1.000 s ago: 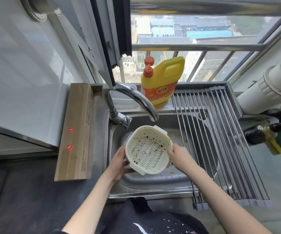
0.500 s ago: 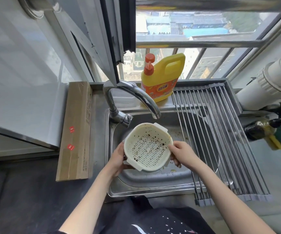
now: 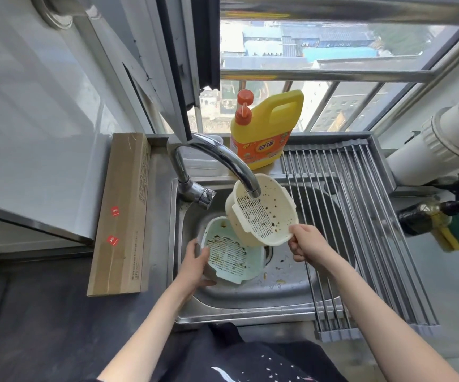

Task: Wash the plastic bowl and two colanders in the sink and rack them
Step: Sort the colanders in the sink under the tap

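Two soiled colanders apart over the sink, no water seen running

Nearest, at 7 o'clock, left hand (image 3: 195,267) curled round mint colander (image 3: 229,256) low in sink (image 3: 253,301); at 3 o'clock, right hand (image 3: 307,244) pinching cream colander (image 3: 264,213) by its rim, tilted under tap (image 3: 222,164). Likely slip from that thin pinch, dropping onto mint one. Counted: two colanders, no separate bowl made out; rack (image 3: 366,216) at 2 o'clock bare

Yellow detergent jug (image 3: 267,130) behind faucet (image 3: 217,158); cardboard box (image 3: 123,216) leftward.
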`<action>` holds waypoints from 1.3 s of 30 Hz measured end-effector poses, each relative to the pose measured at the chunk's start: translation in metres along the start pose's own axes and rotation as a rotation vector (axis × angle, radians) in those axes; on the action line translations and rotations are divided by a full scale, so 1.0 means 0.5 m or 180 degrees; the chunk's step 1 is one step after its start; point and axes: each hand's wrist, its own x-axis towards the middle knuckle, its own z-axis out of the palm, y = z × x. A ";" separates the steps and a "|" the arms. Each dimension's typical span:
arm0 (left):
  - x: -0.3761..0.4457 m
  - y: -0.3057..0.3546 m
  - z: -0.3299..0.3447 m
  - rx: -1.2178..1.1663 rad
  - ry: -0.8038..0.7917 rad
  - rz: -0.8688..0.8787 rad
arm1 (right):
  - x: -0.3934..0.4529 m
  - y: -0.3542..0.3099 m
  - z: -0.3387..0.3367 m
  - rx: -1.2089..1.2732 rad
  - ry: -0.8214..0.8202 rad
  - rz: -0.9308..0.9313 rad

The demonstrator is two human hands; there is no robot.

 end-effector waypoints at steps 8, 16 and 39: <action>-0.039 -0.001 0.010 0.1285 0.1054 0.0770 | 0.037 0.052 0.057 0.0090 0.0497 0.0541; -0.055 0.000 0.014 0.1158 0.1245 0.0539 | 0.089 0.107 0.121 0.1850 0.0870 0.1428; -0.013 0.028 0.014 0.0549 0.0901 -0.0093 | 0.221 0.167 0.071 0.3683 0.0999 0.1674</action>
